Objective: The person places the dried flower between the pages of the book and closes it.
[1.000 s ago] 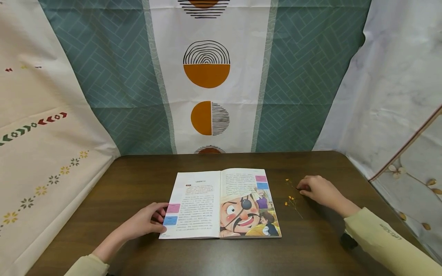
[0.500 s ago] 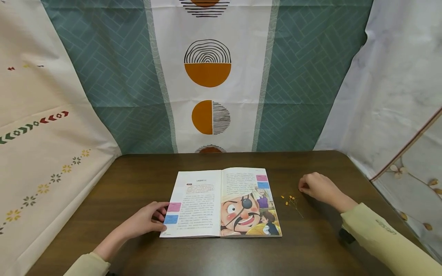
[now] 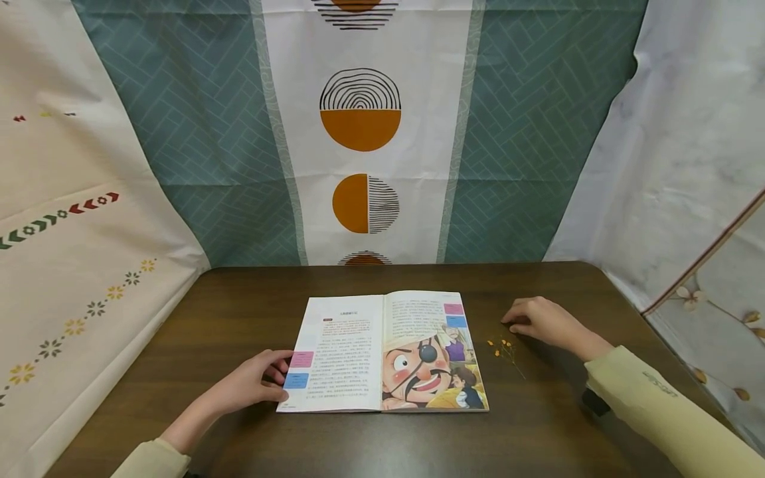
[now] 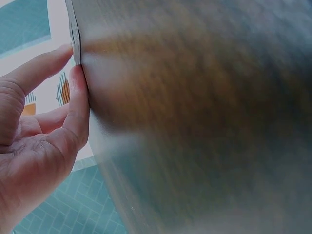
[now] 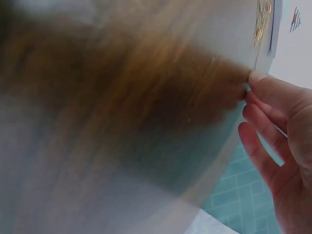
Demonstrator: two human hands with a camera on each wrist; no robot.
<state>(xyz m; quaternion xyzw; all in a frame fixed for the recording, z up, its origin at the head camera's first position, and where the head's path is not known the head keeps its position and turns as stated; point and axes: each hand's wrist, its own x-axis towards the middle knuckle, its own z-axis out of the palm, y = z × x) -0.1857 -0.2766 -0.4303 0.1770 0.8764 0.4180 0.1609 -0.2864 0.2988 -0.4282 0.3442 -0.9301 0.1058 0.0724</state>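
An open picture book [image 3: 345, 372] with text pages and a cartoon pirate lies flat on the dark wooden table. My left hand [image 3: 254, 380] rests at its lower left edge; in the left wrist view the fingertips [image 4: 77, 73] touch that edge. Right of the book lie thin dried sprigs [image 3: 507, 352] with small yellow blossoms, close together. Just behind and to the right of them is my right hand [image 3: 545, 325], low over the table with fingers bent loosely. The right wrist view shows its thumb [image 5: 261, 80] near a fine stem of the sprigs [image 5: 262, 24].
The brown table [image 3: 335, 441] extends around the book. Behind it hangs a green and white cloth [image 3: 370, 159] with orange circles. Patterned cloths hang at the left [image 3: 89, 232] and right [image 3: 675, 166].
The right hand has brought its sprig down to the other, let go, drawn back, and now moved slightly left with fingers less curled. The left hand and book stay in place.
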